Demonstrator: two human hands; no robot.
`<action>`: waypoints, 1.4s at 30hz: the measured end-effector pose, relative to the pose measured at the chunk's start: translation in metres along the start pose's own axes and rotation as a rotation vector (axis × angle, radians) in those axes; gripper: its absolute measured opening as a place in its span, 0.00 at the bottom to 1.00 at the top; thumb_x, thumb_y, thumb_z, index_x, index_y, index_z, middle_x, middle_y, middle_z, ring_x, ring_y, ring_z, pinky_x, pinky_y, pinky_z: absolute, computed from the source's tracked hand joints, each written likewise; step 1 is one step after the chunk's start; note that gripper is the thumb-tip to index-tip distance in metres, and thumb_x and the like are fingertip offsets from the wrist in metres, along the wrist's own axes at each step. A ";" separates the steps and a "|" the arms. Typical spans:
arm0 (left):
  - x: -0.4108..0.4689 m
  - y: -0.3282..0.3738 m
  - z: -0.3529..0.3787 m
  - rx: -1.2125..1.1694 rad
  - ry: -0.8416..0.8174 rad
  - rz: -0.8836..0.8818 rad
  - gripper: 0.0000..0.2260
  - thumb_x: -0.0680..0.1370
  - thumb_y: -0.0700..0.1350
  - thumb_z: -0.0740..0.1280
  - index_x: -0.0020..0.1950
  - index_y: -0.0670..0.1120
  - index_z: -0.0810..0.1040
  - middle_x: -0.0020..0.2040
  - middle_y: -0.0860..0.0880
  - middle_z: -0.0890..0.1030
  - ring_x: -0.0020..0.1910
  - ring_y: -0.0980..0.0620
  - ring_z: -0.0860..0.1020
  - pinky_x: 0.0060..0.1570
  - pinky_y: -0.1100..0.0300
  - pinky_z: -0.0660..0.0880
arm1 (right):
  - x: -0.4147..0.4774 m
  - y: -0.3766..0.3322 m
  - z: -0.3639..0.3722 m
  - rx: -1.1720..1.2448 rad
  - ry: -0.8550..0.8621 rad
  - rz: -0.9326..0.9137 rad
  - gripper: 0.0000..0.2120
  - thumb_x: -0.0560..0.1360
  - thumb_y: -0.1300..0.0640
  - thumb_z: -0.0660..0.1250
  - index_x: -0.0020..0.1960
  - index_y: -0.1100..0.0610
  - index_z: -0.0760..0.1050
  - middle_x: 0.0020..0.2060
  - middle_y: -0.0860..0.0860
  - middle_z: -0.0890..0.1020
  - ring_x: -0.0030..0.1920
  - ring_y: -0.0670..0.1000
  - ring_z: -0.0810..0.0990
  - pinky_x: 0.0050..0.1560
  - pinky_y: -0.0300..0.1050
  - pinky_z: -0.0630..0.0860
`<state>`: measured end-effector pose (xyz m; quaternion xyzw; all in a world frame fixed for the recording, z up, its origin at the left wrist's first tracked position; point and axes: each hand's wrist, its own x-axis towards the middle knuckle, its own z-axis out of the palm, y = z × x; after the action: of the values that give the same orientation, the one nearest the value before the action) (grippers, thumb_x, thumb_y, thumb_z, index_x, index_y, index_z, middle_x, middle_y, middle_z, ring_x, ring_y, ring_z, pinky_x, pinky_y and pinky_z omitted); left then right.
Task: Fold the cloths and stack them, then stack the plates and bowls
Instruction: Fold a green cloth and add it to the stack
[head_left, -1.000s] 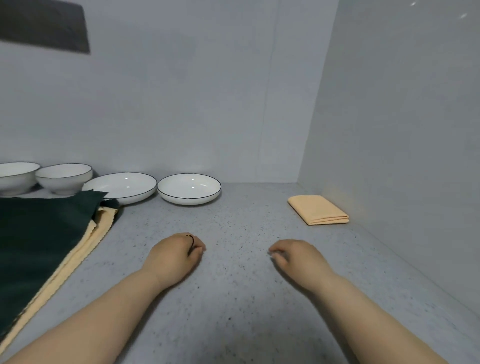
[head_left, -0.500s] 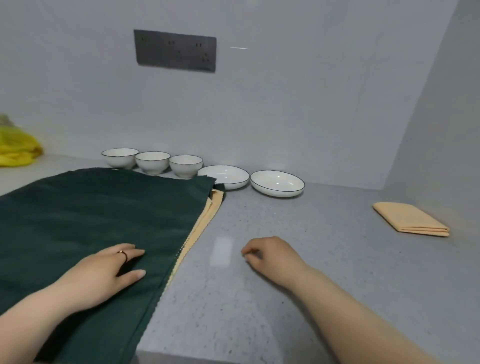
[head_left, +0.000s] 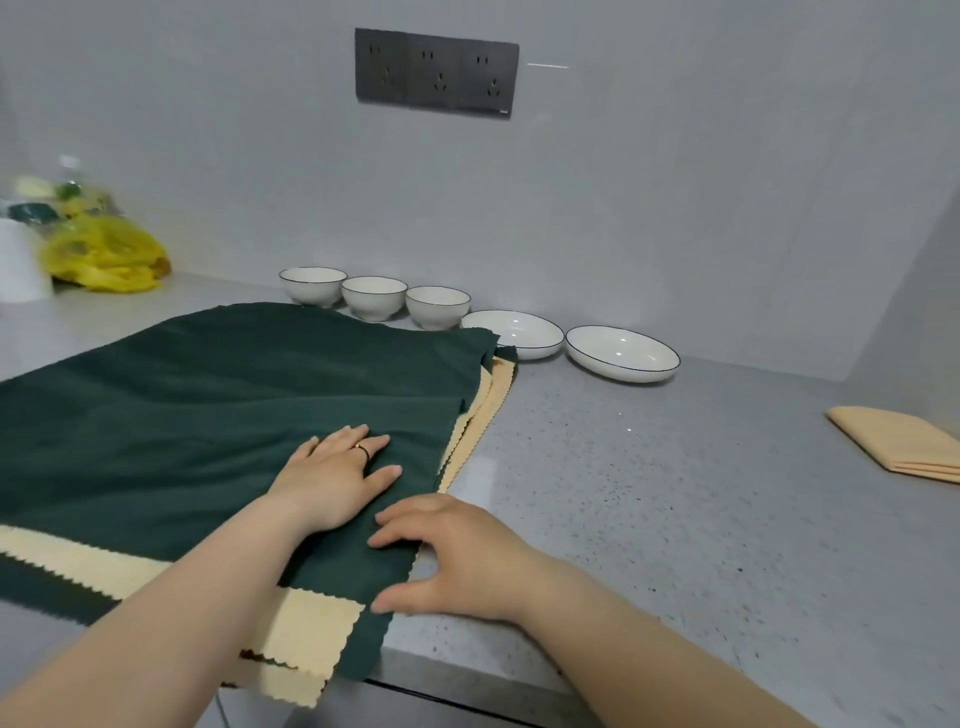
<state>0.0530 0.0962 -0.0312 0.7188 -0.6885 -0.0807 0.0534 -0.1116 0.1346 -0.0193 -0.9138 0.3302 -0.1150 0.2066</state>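
Observation:
A large dark green cloth (head_left: 208, 405) lies spread on the grey counter (head_left: 649, 493), on top of beige cloths (head_left: 311, 618) whose zigzag edges stick out at the right and front. My left hand (head_left: 337, 473) rests flat on the green cloth, fingers straight. My right hand (head_left: 447, 556) touches the green cloth's right edge with its fingertips, thumb at the corner. A folded beige cloth (head_left: 904, 441) sits at the far right. Three white bowls (head_left: 374, 297) and two white plates (head_left: 621, 353) line the back wall.
A yellow plastic bag (head_left: 104, 254) and a white object (head_left: 18, 265) stand at the back left. A dark socket panel (head_left: 436, 73) is on the wall. The counter's front edge runs below my arms. A side wall closes off the right.
The view has swung left. My left hand has slid further onto the green cloth, and my right hand has moved left from the bare counter to the cloth's right edge.

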 end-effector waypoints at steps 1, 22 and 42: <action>0.003 0.000 0.000 -0.006 -0.001 -0.003 0.24 0.81 0.58 0.49 0.76 0.53 0.52 0.77 0.51 0.49 0.76 0.54 0.46 0.74 0.56 0.44 | 0.000 0.001 0.000 -0.006 0.004 0.005 0.26 0.71 0.49 0.70 0.66 0.53 0.71 0.69 0.47 0.69 0.70 0.45 0.62 0.71 0.39 0.59; -0.065 0.005 -0.040 -0.117 -0.022 0.235 0.15 0.74 0.53 0.65 0.60 0.61 0.70 0.50 0.63 0.75 0.52 0.58 0.73 0.52 0.67 0.70 | -0.012 0.028 -0.042 0.128 0.497 0.374 0.20 0.80 0.53 0.56 0.29 0.53 0.60 0.27 0.47 0.66 0.35 0.51 0.66 0.39 0.44 0.62; -0.071 0.058 -0.019 -0.130 -0.079 0.326 0.20 0.75 0.50 0.66 0.29 0.47 0.60 0.28 0.51 0.63 0.28 0.54 0.62 0.31 0.62 0.59 | -0.231 0.089 -0.095 0.273 0.960 0.853 0.21 0.78 0.57 0.60 0.40 0.77 0.72 0.32 0.64 0.71 0.37 0.51 0.67 0.33 0.46 0.59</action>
<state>-0.0028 0.1634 0.0011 0.5889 -0.7908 -0.1434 0.0851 -0.3688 0.1946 0.0082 -0.5156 0.7015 -0.4587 0.1779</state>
